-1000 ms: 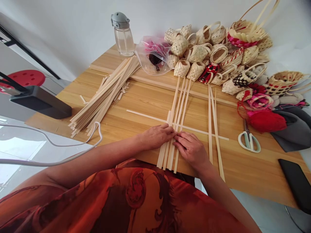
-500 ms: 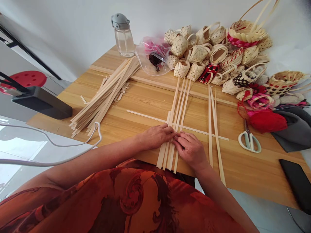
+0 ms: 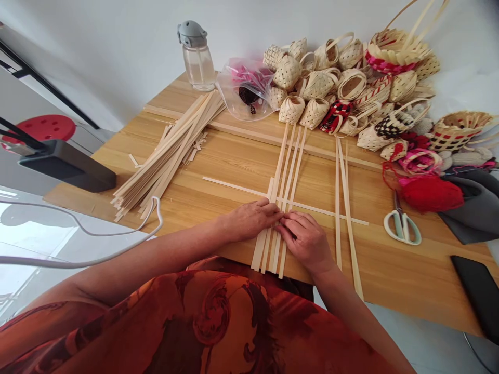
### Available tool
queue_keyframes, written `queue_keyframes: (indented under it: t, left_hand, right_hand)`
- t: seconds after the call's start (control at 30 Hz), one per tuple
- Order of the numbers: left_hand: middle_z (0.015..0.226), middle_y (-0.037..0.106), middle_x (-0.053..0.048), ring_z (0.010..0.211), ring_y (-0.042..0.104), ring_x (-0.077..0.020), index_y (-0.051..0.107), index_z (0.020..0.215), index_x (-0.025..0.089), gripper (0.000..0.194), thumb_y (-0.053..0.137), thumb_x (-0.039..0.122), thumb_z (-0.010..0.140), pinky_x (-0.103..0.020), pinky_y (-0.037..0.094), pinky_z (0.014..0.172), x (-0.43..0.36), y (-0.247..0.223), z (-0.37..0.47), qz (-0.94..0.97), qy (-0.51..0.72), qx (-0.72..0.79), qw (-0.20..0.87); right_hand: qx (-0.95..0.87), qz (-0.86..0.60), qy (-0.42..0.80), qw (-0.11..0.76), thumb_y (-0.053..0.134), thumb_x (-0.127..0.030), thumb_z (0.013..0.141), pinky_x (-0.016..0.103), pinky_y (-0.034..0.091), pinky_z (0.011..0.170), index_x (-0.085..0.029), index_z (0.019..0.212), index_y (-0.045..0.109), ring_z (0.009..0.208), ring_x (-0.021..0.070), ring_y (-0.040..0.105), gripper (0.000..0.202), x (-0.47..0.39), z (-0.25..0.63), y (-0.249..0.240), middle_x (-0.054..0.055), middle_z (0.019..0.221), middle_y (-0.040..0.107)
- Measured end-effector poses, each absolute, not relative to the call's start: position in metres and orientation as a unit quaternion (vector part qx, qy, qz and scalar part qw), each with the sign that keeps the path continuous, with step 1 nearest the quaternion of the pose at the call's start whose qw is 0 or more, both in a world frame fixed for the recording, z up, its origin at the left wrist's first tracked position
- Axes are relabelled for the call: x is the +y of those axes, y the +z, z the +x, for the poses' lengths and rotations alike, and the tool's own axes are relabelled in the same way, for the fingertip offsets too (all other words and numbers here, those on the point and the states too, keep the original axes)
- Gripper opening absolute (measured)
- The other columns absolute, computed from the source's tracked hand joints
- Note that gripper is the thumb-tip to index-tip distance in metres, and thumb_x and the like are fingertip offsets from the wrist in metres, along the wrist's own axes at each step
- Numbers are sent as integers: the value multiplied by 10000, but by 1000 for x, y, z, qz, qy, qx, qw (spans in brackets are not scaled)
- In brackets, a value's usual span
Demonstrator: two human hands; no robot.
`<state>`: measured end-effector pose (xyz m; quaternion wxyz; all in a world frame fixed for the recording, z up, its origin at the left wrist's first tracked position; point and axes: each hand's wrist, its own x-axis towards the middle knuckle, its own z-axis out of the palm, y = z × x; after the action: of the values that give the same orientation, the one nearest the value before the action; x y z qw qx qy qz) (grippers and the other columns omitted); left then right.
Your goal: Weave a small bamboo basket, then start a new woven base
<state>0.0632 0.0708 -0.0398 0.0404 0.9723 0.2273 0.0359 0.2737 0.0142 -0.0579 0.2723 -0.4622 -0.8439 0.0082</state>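
Several pale flat strips (image 3: pixel 289 171) lie side by side, running away from me near the table's front edge. A thin strip (image 3: pixel 234 187) crosses them at right angles. My left hand (image 3: pixel 255 218) rests over the lengthwise strips from the left, its fingers pressed together on them. From the right, my right hand (image 3: pixel 306 236) pinches at the strips, its fingertips touching those of my left hand. The fingertips hide exactly which strips are gripped. Loose strips (image 3: pixel 338 208) lie to the right of my right hand.
A strip bundle (image 3: pixel 171 156) lies left, near a dark box (image 3: pixel 70 166) and white cable (image 3: pixel 158 223). Behind are a bottle (image 3: pixel 198 62), plastic bag (image 3: pixel 249 93) and woven baskets (image 3: pixel 317 85). Scissors (image 3: pixel 401 223), red yarn (image 3: pixel 431 195) and a phone (image 3: pixel 475 291) are right.
The view has shifted very slightly. Both hands stay on the strips in almost the same pose.
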Motion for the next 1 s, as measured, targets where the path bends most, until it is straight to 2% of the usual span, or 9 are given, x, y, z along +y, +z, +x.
queue_keyframes:
  t: [0.47, 0.73, 1.0]
  left_hand:
    - [1245, 565, -109, 1103, 491, -219, 444, 1408, 155, 411, 390, 225, 1007, -323, 444, 979, 71, -40, 63, 972, 37, 230, 45]
    - [1238, 561, -115, 1108, 486, -234, 423, 1434, 179, 443, 412, 257, 999, -339, 455, 963, 72, -42, 64, 971, 34, 232, 50]
    - [1228, 568, -113, 1084, 490, -240, 435, 1432, 167, 456, 417, 327, 1005, -340, 451, 953, 72, -44, 64, 970, 47, 234, 54]
  right_hand:
    - [-836, -471, 32, 279, 634, -250, 919, 418, 503, 993, -219, 1023, 701, 1071, 244, 628, 127, 13, 274, -58, 65, 1068, 729]
    - [-831, -481, 17, 280, 662, -332, 908, 393, 504, 942, -213, 961, 688, 1029, 245, 642, 132, 13, 272, -58, 73, 1042, 731]
    - [-827, -508, 0, 242, 639, -442, 910, 371, 485, 887, -202, 931, 647, 958, 256, 635, 241, 10, 264, -54, 92, 943, 708]
